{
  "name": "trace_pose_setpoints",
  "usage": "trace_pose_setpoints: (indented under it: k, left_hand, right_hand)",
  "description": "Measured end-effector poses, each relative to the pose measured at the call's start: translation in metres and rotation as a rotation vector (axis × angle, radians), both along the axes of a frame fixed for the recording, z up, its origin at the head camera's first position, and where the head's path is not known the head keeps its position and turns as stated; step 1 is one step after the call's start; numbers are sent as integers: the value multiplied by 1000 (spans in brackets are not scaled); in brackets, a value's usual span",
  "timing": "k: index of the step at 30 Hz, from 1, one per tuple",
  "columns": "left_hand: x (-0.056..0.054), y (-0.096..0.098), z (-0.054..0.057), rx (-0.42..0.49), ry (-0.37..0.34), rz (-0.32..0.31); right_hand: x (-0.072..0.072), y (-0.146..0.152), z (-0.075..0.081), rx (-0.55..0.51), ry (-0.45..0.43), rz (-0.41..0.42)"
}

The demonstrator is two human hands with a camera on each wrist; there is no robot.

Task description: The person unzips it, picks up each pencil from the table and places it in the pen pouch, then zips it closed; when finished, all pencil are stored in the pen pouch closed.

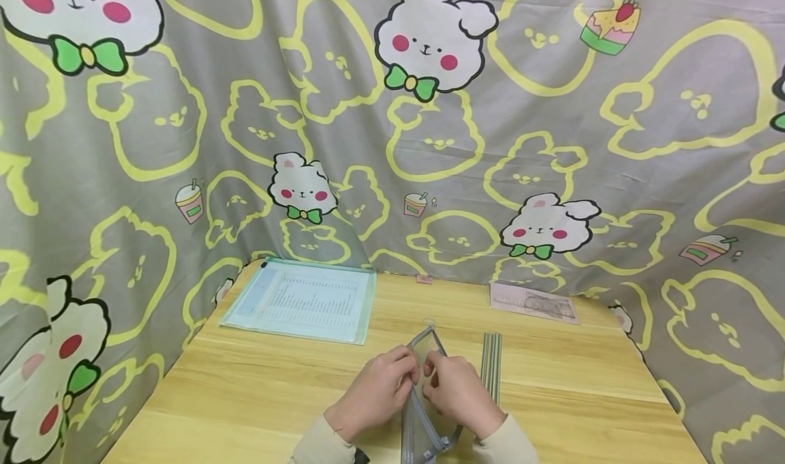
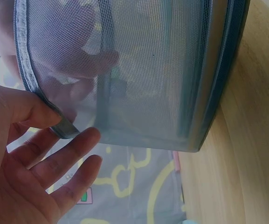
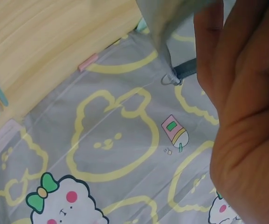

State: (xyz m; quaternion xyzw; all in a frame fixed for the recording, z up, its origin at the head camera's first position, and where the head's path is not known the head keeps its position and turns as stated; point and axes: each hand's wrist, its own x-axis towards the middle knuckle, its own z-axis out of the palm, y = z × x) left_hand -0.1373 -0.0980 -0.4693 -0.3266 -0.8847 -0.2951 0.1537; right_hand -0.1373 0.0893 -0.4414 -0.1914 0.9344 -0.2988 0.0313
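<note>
A grey mesh zipper pouch (image 2: 153, 70) stands on edge on the wooden table, its zipped mouth spread apart toward me. My left hand (image 1: 380, 389) pinches the left rim between thumb and forefinger; the other fingers (image 2: 64, 161) are spread in the left wrist view. On the opposite rim, my right hand (image 1: 456, 389) grips with curled fingers, and it shows blurred through the mesh in the left wrist view. A zipper slider (image 1: 446, 441) sits at the pouch's near end. At its far corner hangs a small metal ring (image 3: 167, 80).
Right of the pouch lie several slim striped sticks (image 1: 493, 358). A teal-edged clear document folder (image 1: 368, 307) holding a printed sheet lies at the back left. A pink block (image 1: 424, 279) and a pale printed slip (image 1: 509, 296) lie by the patterned curtain (image 1: 362, 130).
</note>
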Motion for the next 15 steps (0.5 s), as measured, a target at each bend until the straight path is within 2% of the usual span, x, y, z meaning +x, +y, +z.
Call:
trace_pose_setpoints:
  k: [7,15]
  left_hand:
    - [0,0,0,10,7,-6]
    - [2,1,-1,13,-7,-4]
  right_hand:
    - [-1,19,8,-20,32,-44]
    - [-19,66,16,120,104,-266]
